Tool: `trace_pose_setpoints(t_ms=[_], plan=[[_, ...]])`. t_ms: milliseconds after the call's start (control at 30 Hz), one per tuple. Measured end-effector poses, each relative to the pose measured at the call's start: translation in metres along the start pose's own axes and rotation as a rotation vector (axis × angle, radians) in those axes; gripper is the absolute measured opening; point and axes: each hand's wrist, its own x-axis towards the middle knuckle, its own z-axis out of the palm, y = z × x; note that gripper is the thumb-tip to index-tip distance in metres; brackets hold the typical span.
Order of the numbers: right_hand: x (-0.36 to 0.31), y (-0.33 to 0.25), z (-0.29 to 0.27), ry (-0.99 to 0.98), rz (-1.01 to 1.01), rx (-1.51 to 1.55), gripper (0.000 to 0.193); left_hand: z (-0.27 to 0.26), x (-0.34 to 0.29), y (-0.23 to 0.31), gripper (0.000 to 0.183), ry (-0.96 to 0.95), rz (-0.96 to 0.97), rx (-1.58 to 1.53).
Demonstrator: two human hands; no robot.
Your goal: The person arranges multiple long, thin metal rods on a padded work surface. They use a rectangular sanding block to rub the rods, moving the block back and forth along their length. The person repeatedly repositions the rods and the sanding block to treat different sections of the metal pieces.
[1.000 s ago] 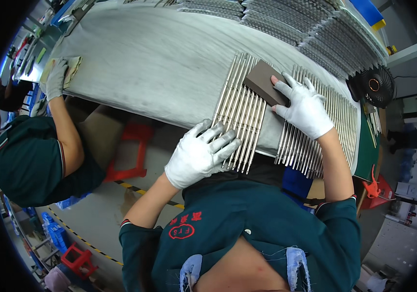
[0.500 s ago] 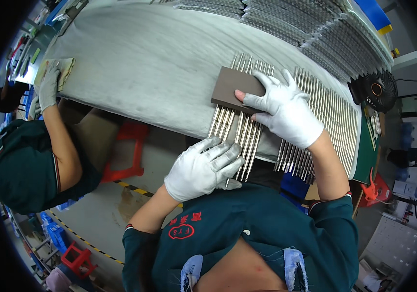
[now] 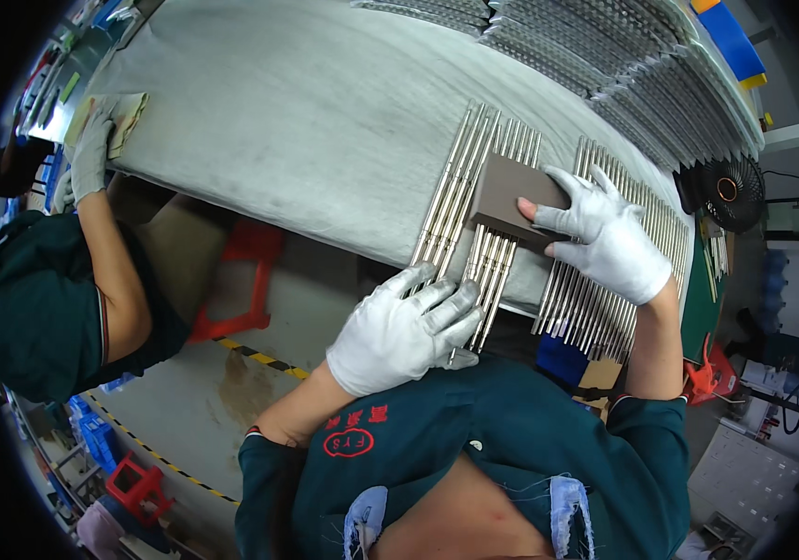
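In the centre of the frame, the left hand (image 3: 406, 331), in a white glove with greyed fingers, lies across the lower ends of a row of slim metal rods (image 3: 456, 177); its fingers are bent over them, but I cannot tell whether they close around any. Right of centre, the right hand (image 3: 609, 238), gloved the same way — one bare fingertip poking out — grips a flat brown block (image 3: 511, 198) by its right end. The block rests across the rods right of centre, tilted in the frame, with rod ends showing above and below it. That row splits into two clusters, a narrow gap between them below the block.

A second, wider row of rods (image 3: 662, 224) lies to the right, partly under the right forearm. Both rows lie on a pale, cloth-covered tabletop (image 3: 278, 112), their lower ends jutting past its near edge. Layered stacks of wrapped grey pieces (image 3: 595, 51) fill the upper right, and a black fan (image 3: 735, 193) stands below them at the right. At the upper left, a co-worker's gloved hand (image 3: 91, 159) touches a yellowish cloth (image 3: 129, 121) — well apart from the rods.
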Motion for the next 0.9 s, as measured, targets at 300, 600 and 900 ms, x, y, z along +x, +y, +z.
trace_pose_setpoints(t_ms=[300, 600, 900], plan=[[-0.036, 0.005, -0.013, -0.036, 0.098, -0.056, 0.056, -0.003, 0.0, 0.0, 0.052, 0.013, -0.012, -0.004], [-0.006, -0.034, 0.007, 0.048, -0.062, -0.01, 0.054, -0.004, 0.004, 0.003, 0.052, -0.015, 0.003, 0.043], [-0.011, -0.037, 0.011, 0.063, -0.124, 0.044, 0.056, -0.006, 0.006, 0.005, 0.051, 0.01, 0.0, 0.046]])
